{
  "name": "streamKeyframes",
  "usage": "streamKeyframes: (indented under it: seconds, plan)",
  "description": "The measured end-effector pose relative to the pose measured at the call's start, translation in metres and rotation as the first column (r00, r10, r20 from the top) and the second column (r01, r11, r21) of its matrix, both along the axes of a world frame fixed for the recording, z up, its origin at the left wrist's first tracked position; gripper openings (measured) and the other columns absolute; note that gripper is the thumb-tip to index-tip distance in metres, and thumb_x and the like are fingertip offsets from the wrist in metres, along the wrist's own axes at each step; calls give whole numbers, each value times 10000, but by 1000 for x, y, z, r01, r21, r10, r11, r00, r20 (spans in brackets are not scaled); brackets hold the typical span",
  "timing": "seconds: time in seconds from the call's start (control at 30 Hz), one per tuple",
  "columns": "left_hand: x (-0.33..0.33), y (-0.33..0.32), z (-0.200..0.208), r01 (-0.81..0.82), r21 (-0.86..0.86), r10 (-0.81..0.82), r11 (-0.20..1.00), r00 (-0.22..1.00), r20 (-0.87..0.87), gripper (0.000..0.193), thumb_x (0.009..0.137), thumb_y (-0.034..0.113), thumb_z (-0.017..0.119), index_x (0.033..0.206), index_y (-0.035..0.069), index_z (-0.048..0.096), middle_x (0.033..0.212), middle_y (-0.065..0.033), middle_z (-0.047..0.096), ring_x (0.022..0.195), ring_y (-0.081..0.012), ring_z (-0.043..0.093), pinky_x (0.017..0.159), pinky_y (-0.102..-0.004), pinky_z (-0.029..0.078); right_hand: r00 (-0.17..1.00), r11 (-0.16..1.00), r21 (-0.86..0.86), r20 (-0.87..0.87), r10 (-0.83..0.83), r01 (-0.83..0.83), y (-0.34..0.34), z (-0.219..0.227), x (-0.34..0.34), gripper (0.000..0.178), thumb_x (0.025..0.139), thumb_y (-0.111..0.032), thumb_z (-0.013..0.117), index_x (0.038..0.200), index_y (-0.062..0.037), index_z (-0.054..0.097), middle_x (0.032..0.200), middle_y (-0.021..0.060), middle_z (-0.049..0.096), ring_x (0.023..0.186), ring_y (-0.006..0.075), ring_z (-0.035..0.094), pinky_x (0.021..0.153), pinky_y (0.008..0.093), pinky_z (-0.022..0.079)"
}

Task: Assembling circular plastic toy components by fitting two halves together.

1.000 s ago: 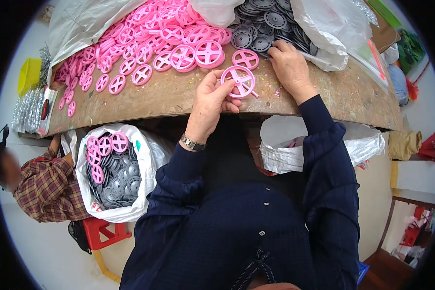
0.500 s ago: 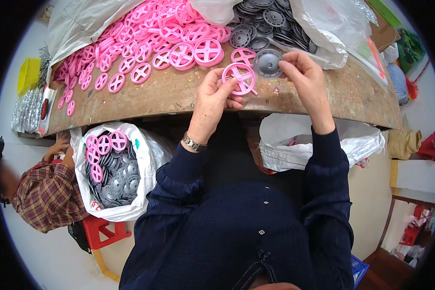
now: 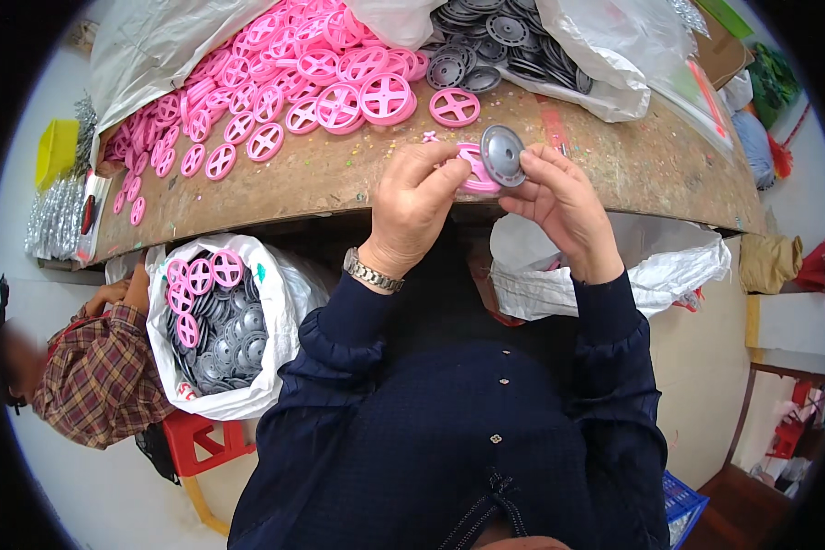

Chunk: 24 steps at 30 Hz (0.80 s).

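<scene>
Above the table's front edge, my two hands are close together. My left hand (image 3: 411,203) is closed, its thumb and fingertips at the left side of a pink four-spoked wheel piece (image 3: 475,180); its fingertips are partly hidden. My right hand (image 3: 564,203) pinches a dark grey disc (image 3: 502,154) by its right edge. The disc is tilted and covers part of the pink piece; whether the two touch, I cannot tell. Just beyond them a single pink wheel piece (image 3: 455,107) lies flat on the table.
A heap of pink wheel pieces (image 3: 321,66) spreads across the brown table (image 3: 330,170). Grey discs (image 3: 508,30) pile up beside white plastic. At my left, a white sack (image 3: 275,353) holds grey discs and several pink pieces. Another white sack (image 3: 655,284) hangs at right. A person (image 3: 101,371) sits far left.
The grey disc has come left and down, in front of the pink wheel piece, which has moved slightly right. My left hand has turned so its back shows.
</scene>
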<state>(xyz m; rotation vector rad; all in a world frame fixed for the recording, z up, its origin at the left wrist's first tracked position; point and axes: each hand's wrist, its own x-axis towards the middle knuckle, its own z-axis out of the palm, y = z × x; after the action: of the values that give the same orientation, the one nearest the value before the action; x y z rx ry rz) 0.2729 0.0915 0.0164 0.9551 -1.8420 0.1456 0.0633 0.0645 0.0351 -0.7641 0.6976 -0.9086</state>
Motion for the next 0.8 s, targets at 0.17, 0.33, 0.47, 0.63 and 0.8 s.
streamKeyframes:
  seconds: [0.17,0.33,0.47,0.63,0.8]
  plan:
    - [-5,0,-7,51,140,-29,989,988,-153,447,752,-92,638,1179,33,595,1139,-149,610,860,-297,648,732,-370,542,1000,999,-41,-10,27,-27,0,-10,-1,103,966,-196,626,1014,-108,602,955,-3,656,836,101,638,751,279,540]
    - [-14,16,9,671,523,11,525,610,-792,528,897,-29,553,1390,24,374,1186,-140,580,884,-192,661,717,-305,583,984,977,-175,-113,-140,118,6,-9,6,93,966,-181,626,993,-99,591,938,-13,632,832,88,626,751,275,540]
    - [-15,19,14,803,476,34,357,498,-866,443,972,45,544,1381,21,375,1158,-120,595,860,-175,672,720,-296,598,956,933,-284,-125,-266,223,9,-9,10,102,957,-140,630,978,-50,588,899,9,616,815,76,606,690,251,548]
    - [-18,17,3,783,465,88,413,474,-876,356,995,88,547,1321,9,428,1117,-110,615,817,-163,680,692,-282,602,910,854,-466,-208,-359,231,16,-13,19,97,944,-102,639,960,-27,580,868,5,617,767,61,597,675,233,539]
    - [-23,21,0,735,486,62,472,523,-850,286,999,90,539,1263,3,468,1062,-108,637,769,-156,682,650,-267,602,823,728,-652,-284,-492,210,20,-19,21,115,924,-74,658,969,-12,572,838,9,625,730,63,592,638,224,488]
